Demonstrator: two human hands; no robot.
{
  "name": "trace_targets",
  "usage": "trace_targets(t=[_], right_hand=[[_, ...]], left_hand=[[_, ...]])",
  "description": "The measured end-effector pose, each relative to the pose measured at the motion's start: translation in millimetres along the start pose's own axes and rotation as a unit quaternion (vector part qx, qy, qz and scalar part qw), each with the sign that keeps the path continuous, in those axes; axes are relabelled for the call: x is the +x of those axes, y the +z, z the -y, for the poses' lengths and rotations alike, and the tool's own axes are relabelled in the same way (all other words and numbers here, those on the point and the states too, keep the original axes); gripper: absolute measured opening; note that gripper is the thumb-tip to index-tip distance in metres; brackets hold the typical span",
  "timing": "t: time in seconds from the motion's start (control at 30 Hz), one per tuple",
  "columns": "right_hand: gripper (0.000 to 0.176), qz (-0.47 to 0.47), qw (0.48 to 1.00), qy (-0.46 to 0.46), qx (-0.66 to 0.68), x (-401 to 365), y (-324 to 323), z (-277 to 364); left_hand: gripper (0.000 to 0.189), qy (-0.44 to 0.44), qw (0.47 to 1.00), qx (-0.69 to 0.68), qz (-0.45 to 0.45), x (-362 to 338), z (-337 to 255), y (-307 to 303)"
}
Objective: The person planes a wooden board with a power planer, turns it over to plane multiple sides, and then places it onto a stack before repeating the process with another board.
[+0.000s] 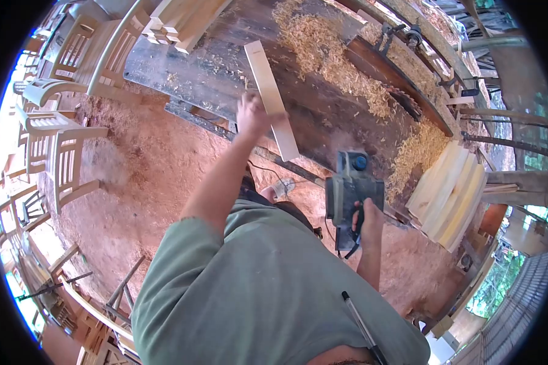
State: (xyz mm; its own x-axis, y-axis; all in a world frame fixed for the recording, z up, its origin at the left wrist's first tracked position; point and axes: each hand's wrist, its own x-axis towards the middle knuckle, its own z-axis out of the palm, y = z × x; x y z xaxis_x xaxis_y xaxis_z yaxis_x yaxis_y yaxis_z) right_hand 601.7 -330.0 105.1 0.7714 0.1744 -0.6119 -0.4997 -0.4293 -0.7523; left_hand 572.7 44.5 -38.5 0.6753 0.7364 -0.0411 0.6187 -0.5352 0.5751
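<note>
Single view, head-mounted fisheye: circular frame, black corners, edges heavily curved. It looks forward and steeply down over the wearer's own green shirt [274,286], which fills the lower middle. The workbench [326,118] is close and runs diagonally across the top. The left hand [252,112] holding the plank [273,91] and the right hand [369,222] gripping the power planer [350,191] sit near centre.

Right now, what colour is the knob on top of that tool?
Blue; the knob shows best in the head view.
</note>
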Motion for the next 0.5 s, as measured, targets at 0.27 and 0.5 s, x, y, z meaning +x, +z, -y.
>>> trace_targets(t=[0.27, 0.5], right_hand=[[0.042, 0.17, 0.984, -0.049, 0.02, -7.4, 52.7, -1.6], [0.036, 0.187, 0.98, -0.045, -0.041, -12.8, 97.3, -19.1]], left_hand=[[0.069, 0.096, 0.987, 0.103, -0.083, 148.4, 29.6, 1.4], [0.075, 0.096, 0.975, 0.135, 0.145, 195.3, 17.4, -25.6]])
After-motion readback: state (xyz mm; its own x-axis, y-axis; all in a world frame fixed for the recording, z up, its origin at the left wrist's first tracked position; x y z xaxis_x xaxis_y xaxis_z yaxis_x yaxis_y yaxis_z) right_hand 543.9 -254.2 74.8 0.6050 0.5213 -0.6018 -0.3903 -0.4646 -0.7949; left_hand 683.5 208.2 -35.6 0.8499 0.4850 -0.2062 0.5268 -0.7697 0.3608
